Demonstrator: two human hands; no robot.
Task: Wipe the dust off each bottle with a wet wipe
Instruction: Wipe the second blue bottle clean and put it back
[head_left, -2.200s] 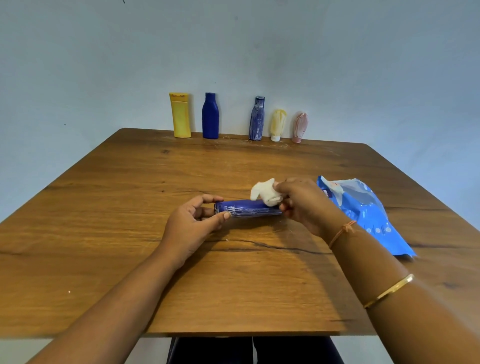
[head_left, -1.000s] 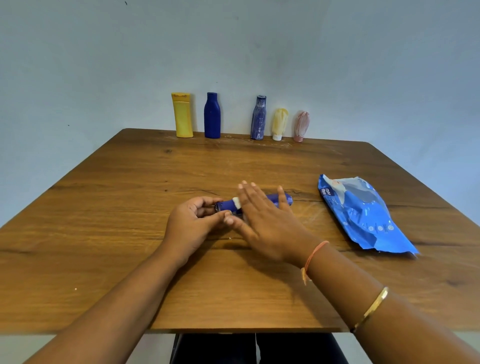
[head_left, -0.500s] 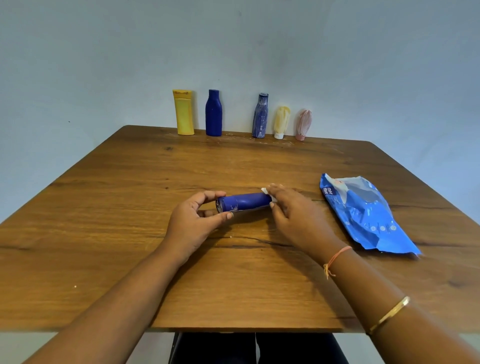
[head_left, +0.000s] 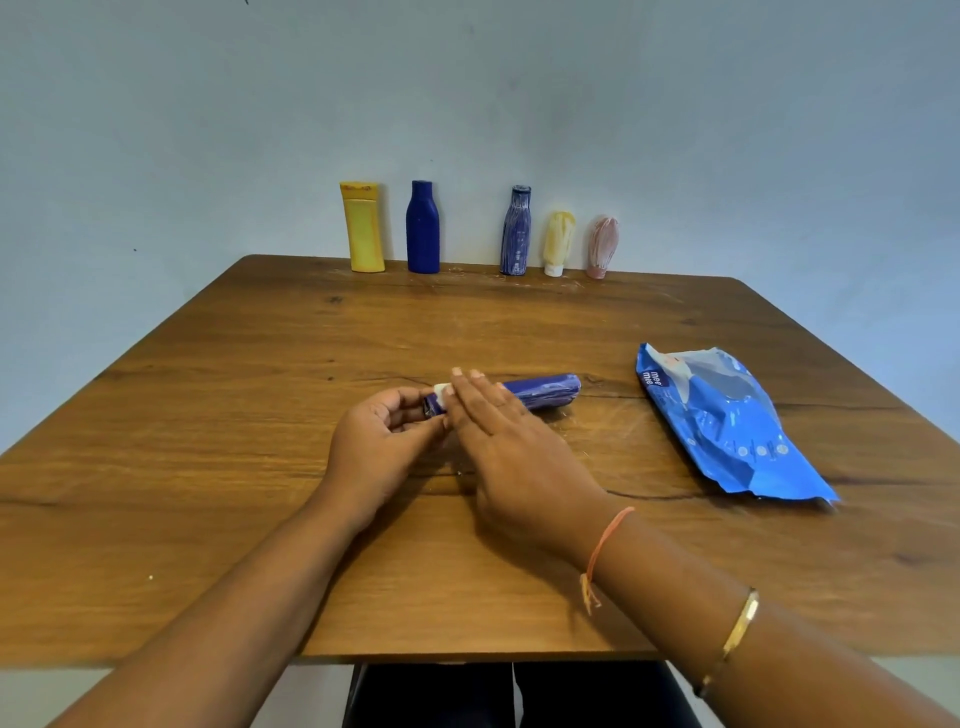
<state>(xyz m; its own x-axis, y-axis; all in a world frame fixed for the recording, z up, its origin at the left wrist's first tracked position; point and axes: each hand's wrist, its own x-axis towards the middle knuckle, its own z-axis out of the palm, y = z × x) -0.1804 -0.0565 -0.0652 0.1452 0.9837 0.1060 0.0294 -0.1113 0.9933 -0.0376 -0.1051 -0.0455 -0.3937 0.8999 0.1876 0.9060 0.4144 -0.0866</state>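
A dark blue bottle (head_left: 545, 391) lies on its side in the middle of the wooden table (head_left: 260, 467). My left hand (head_left: 379, 447) pinches its left end between thumb and fingers. My right hand (head_left: 509, 441) lies flat over the bottle's left half, pressing a white wet wipe (head_left: 441, 389) onto it; only a small corner of the wipe shows past the fingertips. At the table's far edge stand a yellow bottle (head_left: 362, 226), a dark blue bottle (head_left: 423, 226), a streaky blue bottle (head_left: 516, 229), a dusty yellow tube (head_left: 558, 242) and a dusty pink tube (head_left: 602, 246).
A blue wet-wipe pack (head_left: 722, 421) lies on the right side of the table. The wall rises directly behind the row of bottles. The table's front edge runs just above my lap.
My right hand slid with the wipe from the bottle's right end to its left end. The left hand kept hold of the left end.
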